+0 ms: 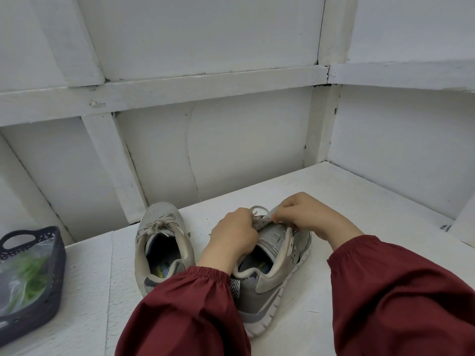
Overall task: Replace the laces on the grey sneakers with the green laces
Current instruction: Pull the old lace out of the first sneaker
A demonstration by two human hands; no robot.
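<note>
Grey mesh sneaker (279, 238), flat lace (259, 222) between pinching left hand (235, 235) and right hand (308, 214)

only yellow "hers" reads, on the insole (157, 263) of the free sneaker (156, 227).

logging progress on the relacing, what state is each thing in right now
left sneaker, upright, laced in grey
right sneaker, upright, grey lace partly in hands
left hand, pinches the grey lace
right hand, pinches the grey lace
bag of green laces, lying in the basket
basket, upright, holds the bag
</note>
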